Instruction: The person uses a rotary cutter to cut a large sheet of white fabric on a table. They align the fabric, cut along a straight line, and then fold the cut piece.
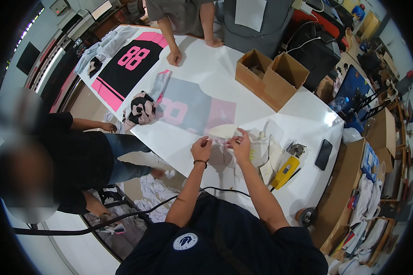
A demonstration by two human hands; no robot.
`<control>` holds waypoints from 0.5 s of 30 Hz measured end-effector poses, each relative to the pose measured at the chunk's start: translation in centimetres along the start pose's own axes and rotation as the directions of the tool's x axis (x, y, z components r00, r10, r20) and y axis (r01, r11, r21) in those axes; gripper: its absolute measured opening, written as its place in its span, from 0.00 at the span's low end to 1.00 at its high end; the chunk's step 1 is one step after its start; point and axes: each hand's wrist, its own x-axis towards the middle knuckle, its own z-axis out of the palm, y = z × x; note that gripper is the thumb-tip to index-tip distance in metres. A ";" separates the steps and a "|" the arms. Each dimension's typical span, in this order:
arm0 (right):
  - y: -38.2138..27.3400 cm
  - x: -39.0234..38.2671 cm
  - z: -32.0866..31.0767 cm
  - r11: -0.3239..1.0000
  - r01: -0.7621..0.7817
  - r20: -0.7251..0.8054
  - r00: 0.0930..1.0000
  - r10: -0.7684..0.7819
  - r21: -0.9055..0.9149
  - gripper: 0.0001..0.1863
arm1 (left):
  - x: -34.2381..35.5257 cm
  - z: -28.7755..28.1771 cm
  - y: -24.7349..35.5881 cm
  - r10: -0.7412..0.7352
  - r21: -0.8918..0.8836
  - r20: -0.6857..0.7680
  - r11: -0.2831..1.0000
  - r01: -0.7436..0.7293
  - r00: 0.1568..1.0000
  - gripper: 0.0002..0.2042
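My left hand [202, 149] and my right hand [238, 145] pinch a thin cream piece [222, 131] near the front of the white table [165, 146]. It lies over the lower edge of a translucent sheet [179, 105] with a pink and grey print. Beside my right hand are loose cream pieces [273, 156], a yellow hand-held electric cutter [285, 172] and, farther right, a black phone [323, 155].
Cardboard boxes [280, 87] sit at the table's back right. A black-and-pink fabric panel [114, 78] and a patterned fabric bundle [141, 109] lie at left. A co-worker's hands [174, 57] rest at the far edge. Another person [87, 156] stands left. A black cable [114, 221] crosses below.
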 end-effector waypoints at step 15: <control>-18.0 4.7 -1.0 0.747 0.606 -0.107 0.753 -0.649 -0.272 0.13 | -3.2 -2.1 -1.7 0.124 0.650 0.322 0.692 -0.315 0.939 0.24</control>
